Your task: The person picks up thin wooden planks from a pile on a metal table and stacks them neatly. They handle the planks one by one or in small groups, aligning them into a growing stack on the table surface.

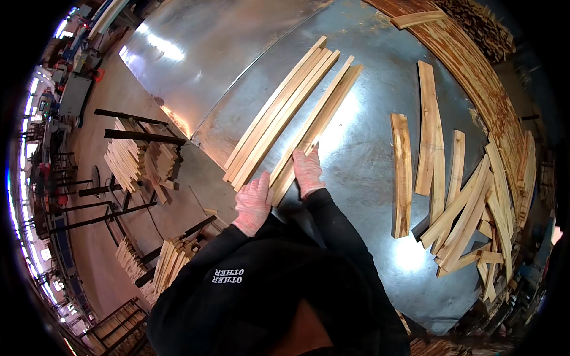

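Observation:
Both my hands wear pale pink-and-white knitted gloves. A pair of long, narrow wooden strips (320, 113) lies side by side on the metal table, slanting away from me. My right hand (307, 172) grips them along their right side, near the close end. At the near end, my left hand (253, 204) is closed around the left strip's edge, with its fingertips partly hidden. Just left of this pair, a bundle of several similar strips (282, 113) lies lengthwise, its near ends close to my left fingers.
Loose boards (401, 175) and a jumbled wood pile (469, 219) cover the right side of the metal table (356, 219). A worn wooden edge (469, 89) curves along the far right. Stacked strips (124, 157) rest on black metal racks (145, 136) to the left, below table height.

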The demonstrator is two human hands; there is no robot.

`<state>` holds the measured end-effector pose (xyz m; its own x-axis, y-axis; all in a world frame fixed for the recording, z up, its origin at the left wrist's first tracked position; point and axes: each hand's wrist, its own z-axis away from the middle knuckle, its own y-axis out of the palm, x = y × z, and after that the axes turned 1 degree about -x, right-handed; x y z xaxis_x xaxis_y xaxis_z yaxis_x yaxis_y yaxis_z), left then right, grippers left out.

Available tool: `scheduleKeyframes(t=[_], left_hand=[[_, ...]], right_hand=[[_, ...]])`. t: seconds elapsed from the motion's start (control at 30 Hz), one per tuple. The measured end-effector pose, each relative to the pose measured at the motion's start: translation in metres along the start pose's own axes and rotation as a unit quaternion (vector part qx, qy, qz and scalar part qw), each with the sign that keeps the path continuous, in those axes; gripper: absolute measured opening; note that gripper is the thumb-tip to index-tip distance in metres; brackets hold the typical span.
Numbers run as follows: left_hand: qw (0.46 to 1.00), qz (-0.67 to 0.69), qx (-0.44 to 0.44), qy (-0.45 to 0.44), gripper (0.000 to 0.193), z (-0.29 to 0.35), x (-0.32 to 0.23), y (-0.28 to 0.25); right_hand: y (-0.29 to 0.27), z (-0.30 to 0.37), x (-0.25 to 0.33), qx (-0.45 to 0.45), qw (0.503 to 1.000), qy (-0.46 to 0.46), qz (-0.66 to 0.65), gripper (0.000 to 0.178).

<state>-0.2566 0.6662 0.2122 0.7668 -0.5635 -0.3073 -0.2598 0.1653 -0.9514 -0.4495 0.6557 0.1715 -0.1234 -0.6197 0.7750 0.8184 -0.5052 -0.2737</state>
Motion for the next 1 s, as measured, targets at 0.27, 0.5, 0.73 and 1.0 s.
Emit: scheduleKeyframes(t=[0.27,0.5,0.73,1.0], left_hand=[[0.97,0.057,0.03,-0.234,0.065,-0.069,0.081,-0.042],[0.939,-0.053,-0.185,0.286,0.075,-0.171,-0.021,-0.129],[0.917,-0.111,-0.074,0.377,0.039,-0.233,0.052,-0.134],[0.962,-0.172,0.046,-0.206,0.054,-0.248,0.275,-0.048]], right_hand=[[0.003,-0.004,0.032,0.041,0.998,0.044,-0.023,0.097],[-0.125,0.052,0.066,-0.003,0.91,-0.17,0.379,0.07],[-0.237,0.054,0.024,-0.285,0.884,-0.345,0.131,0.065],[-0.253,0.047,-0.139,-0.28,0.855,0.073,0.431,0.085]])
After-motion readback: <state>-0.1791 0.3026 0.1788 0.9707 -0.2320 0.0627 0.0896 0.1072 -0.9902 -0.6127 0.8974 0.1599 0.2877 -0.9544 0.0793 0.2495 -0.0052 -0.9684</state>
